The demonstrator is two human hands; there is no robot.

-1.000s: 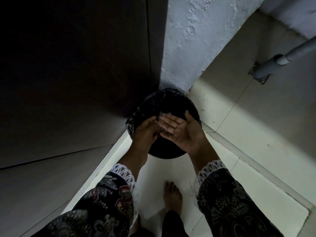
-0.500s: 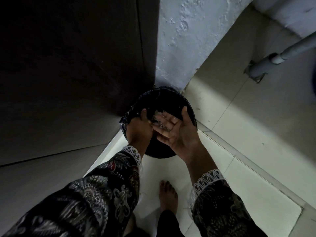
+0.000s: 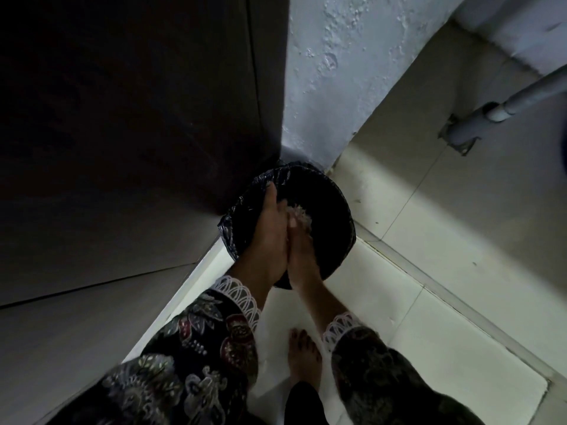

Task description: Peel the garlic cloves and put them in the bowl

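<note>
I stand over a round black bin lined with a black bag, in a corner on the floor. My left hand lies flat, palm against my right hand, both above the bin's opening with fingers straight. Pale papery garlic skins show at my right fingertips, over the bin. No garlic cloves and no bowl are in view.
A dark door or cabinet face rises at the left and a rough white wall behind the bin. A grey pipe runs along the right wall. My bare foot stands on pale floor tiles.
My right palm, earlier turned up and open over the bin, has turned sideways. My left hand has moved from beside it to press flat against it. The skins now sit at the fingertips.
</note>
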